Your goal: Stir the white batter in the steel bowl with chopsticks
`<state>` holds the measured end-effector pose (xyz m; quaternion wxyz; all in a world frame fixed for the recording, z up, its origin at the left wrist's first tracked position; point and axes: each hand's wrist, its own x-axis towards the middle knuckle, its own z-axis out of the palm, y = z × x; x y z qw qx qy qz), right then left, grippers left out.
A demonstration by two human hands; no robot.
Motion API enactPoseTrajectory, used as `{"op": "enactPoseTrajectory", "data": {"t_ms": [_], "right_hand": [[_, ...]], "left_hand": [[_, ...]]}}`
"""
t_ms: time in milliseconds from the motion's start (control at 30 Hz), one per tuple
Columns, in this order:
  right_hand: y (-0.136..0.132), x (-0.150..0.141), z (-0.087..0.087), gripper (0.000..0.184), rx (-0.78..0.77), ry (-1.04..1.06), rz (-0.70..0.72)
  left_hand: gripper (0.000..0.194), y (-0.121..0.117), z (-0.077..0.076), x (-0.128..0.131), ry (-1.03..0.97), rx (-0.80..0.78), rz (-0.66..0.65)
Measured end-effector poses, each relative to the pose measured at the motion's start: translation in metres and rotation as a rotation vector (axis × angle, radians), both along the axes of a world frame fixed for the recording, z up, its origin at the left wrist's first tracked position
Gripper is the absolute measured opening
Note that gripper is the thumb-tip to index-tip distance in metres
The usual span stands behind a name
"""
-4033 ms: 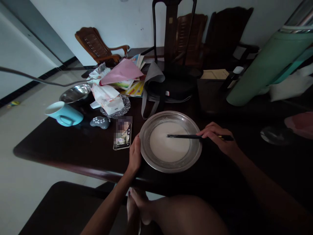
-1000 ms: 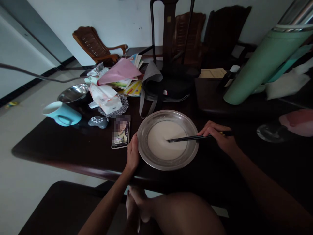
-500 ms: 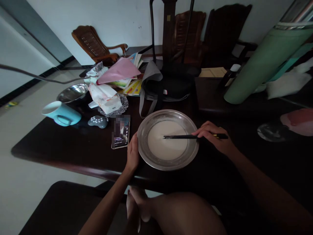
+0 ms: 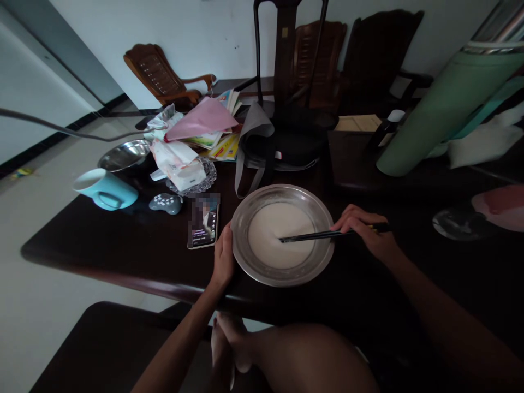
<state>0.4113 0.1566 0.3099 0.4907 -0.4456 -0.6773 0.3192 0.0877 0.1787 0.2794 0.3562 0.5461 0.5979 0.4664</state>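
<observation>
A metal bowl [image 4: 241, 256] stands near the front edge of the dark table [image 4: 135, 251]. In it is a smooth, whitish liquid [image 4: 270, 224]. My left hand [image 4: 224, 255] grips the bowl's left side, its fingers partly hidden against the wall. Closed around a pair of black chopsticks [image 4: 315, 236], my right hand [image 4: 364, 229] is just beyond the bowl's right rim. The chopsticks slant slightly down to the left, and their tips dip into the liquid near the middle.
Left of the bowl lie a lit phone [image 4: 203, 221], a grey game controller [image 4: 166, 203] and a light-blue mug [image 4: 107, 189]. Behind are another metal bowl [image 4: 123, 155], a tissue pack [image 4: 180, 166] and a black-grey bag [image 4: 286, 142]. A tall green flask [image 4: 442, 109] stands at right.
The chopstick tips have shifted a little right and towards me in the liquid. My right hand has moved slightly right; my left hand stays on the bowl.
</observation>
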Motion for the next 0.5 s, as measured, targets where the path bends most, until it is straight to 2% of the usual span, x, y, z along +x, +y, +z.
{"op": "enactPoseTrajectory", "data": {"t_ms": [133, 233, 300, 400, 500], "right_hand": [[-0.0002, -0.0007, 0.0007, 0.023, -0.013, -0.074, 0.002], [-0.0006, 0.001, 0.0004, 0.028, -0.024, -0.023, -0.049], [-0.0009, 0.001, 0.0003, 0.031, -0.029, 0.006, -0.026], [-0.001, -0.0006, 0.0003, 0.026, -0.012, -0.041, 0.029], [-0.0005, -0.0005, 0.0, 0.023, -0.001, -0.051, -0.016]], "left_hand": [[0.058, -0.0002, 0.0014, 0.0004, -0.001, -0.001, 0.007], [0.058, -0.0006, 0.0021, 0.0007, 0.004, -0.002, 0.01], [0.059, -0.0008, 0.0023, 0.0009, 0.008, -0.007, 0.01], [0.06, -0.0007, 0.0028, 0.0012, 0.006, -0.009, 0.004], [0.061, -0.0005, 0.0033, 0.0013, 0.009, -0.009, 0.003]]}}
